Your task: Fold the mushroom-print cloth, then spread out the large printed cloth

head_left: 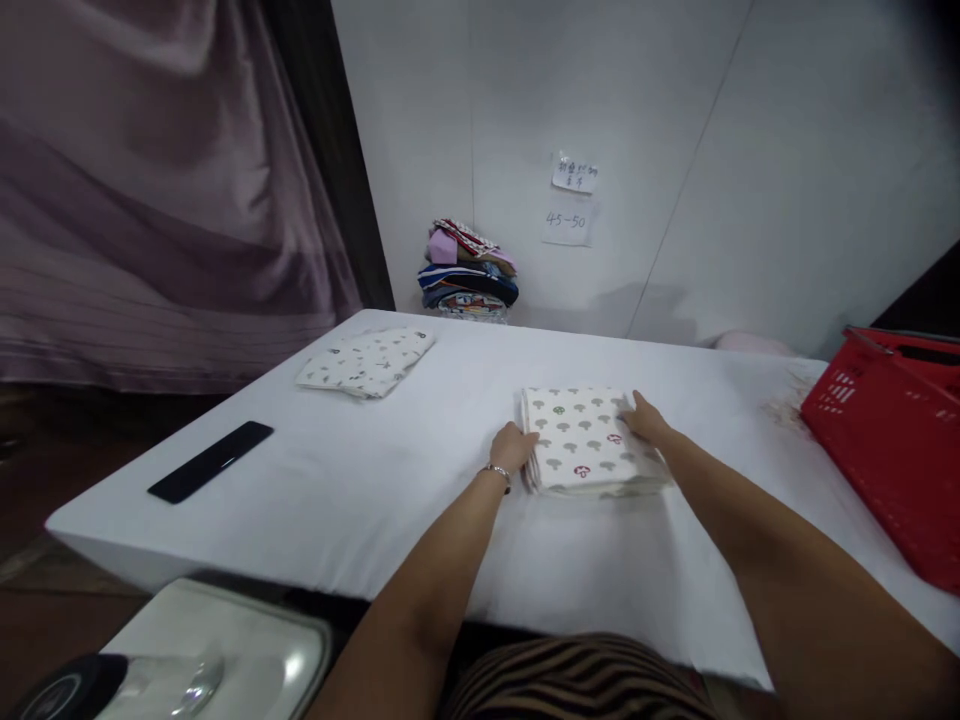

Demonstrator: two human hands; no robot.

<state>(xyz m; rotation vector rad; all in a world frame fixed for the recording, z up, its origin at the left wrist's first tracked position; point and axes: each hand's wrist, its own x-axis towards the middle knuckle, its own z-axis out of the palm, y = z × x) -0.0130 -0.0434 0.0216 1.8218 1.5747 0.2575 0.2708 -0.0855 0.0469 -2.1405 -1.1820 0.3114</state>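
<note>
A folded white cloth (589, 437) with grey, red and green mushroom prints lies on the white table in front of me, folded in several layers. My left hand (514, 447) grips its left edge, thumb on top and fingers hidden under or beside the side. On the opposite edge, near the far right corner, my right hand (643, 418) holds the cloth with the thumb up and the other fingers mostly out of sight. Farther left lies another folded white cloth (367, 362) with small dark prints, touched by neither hand.
The white-covered table (390, 470) backs onto a wall bearing two paper notes. A black flat slab (212, 461) lies near its left edge. At right stands a red plastic basket (892, 440). A pile of folded fabrics (469, 270) sits behind the table; a white stool (225, 640) is below left.
</note>
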